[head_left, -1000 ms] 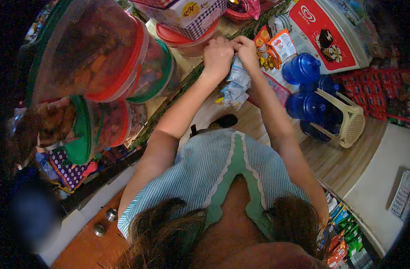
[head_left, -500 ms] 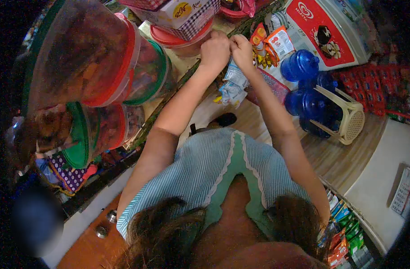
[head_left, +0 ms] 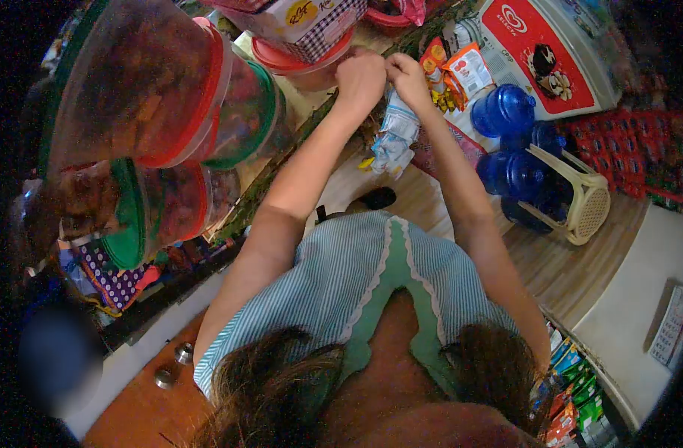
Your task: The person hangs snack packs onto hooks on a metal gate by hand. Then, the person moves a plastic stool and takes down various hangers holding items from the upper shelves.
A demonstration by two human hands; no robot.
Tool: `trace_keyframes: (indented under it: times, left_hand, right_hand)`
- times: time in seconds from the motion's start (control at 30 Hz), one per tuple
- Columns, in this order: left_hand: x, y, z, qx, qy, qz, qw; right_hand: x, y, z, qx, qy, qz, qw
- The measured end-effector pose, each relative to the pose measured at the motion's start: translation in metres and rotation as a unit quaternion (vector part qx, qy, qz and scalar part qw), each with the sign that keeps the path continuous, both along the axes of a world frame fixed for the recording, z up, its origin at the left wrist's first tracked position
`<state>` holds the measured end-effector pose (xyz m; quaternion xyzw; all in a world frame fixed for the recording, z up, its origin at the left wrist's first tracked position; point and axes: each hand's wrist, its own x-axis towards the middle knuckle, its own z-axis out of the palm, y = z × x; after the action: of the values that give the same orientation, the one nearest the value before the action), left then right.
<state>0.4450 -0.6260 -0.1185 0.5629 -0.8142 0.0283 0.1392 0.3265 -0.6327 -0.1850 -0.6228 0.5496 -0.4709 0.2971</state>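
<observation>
From the head view, the left hand (head_left: 361,79) and right hand (head_left: 407,78) now have a thin gap between them; half a second ago they were closer. The blue-and-white packs (head_left: 395,133) hang just below them, a bit straighter than before. Both hands have curled, narrow fingers, but I cannot tell which one holds the packs. There is one bunch of packs, one cream stool (head_left: 585,209) and at least four blue bottles (head_left: 503,110). The table edge (head_left: 293,153) runs slanting under the left arm. Bare floor (head_left: 423,200) lies between the packs and the bottles.
</observation>
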Motion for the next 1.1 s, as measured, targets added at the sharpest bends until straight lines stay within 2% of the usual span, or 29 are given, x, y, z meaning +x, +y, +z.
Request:
trace_keyframes:
  times: [0.07, 0.17, 0.27, 0.37, 0.5, 0.6, 0.7, 0.87, 1.0, 1.1]
  left_hand:
    - [-0.002, -0.003, -0.01, -0.01, -0.036, 0.011, 0.999]
    - [0.0, -0.003, -0.009, -0.041, -0.037, -0.019, 0.998]
    - [0.0, -0.005, -0.007, -0.049, -0.073, -0.049, 0.995]
    - [0.002, -0.001, 0.002, 0.018, -0.082, -0.039, 0.996]
    - [0.018, 0.017, 0.003, 0.003, -0.003, -0.031, 1.0]
    - [0.029, 0.033, 0.008, -0.02, 0.054, -0.061, 0.996]
    - [0.035, 0.036, 0.003, -0.032, 0.095, -0.071, 0.992]
    - [0.037, 0.032, 0.001, -0.034, 0.157, -0.078, 0.984]
    - [0.037, 0.027, -0.004, -0.019, 0.145, -0.062, 0.987]
    - [0.036, 0.026, -0.005, 0.01, 0.124, -0.043, 0.991]
  right_hand:
    - [0.0, 0.005, 0.0, -0.015, 0.001, 0.017, 1.0]
    - [-0.001, 0.002, -0.009, -0.101, 0.105, 0.005, 0.989]
    - [-0.002, 0.002, -0.001, -0.106, 0.153, 0.018, 0.982]
    - [-0.005, 0.005, 0.013, -0.07, 0.16, 0.056, 0.983]
    - [-0.006, 0.004, 0.003, 0.04, -0.032, 0.095, 0.994]
    - [-0.004, 0.012, 0.012, 0.121, -0.096, 0.093, 0.984]
    - [-0.001, 0.013, 0.012, 0.115, -0.127, 0.074, 0.982]
    - [0.012, 0.002, 0.002, 0.059, -0.068, -0.007, 0.996]
    - [0.016, -0.004, 0.001, 0.022, -0.034, -0.042, 0.998]
    - [0.014, -0.003, 0.007, 0.093, -0.07, -0.033, 0.993]
